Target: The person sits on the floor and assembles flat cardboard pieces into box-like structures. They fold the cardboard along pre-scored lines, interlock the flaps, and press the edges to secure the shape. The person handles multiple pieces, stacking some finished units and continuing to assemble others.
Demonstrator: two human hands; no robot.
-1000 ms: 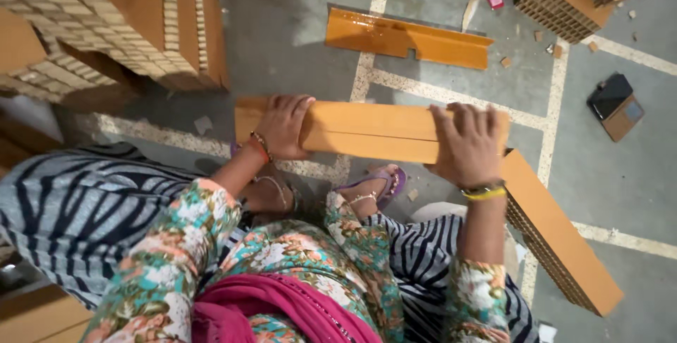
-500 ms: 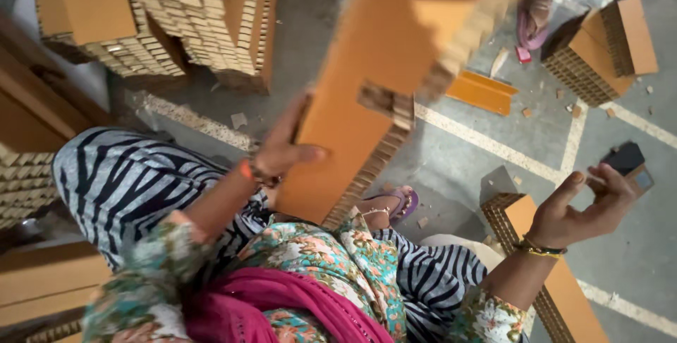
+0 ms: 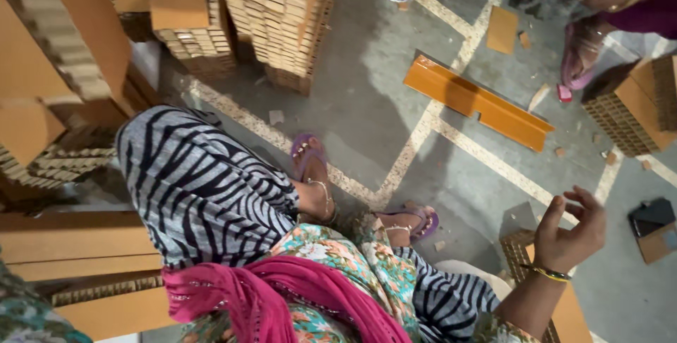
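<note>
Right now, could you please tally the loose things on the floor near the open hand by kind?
Orange angled cardboard strips: 1
Purple sandals: 2
Dark phones: 1
Small flat cardboard squares: 1
Total: 5

A grey concrete floor point(image 3: 367, 103) carries pale painted lines point(image 3: 416, 142) that cross near its middle. Up-left of that crossing rise tall stacks of brown honeycomb cardboard point(image 3: 282, 11). Right of the crossing small cardboard scraps point(image 3: 560, 151) lie scattered. Soft, even light falls over the floor.
</note>
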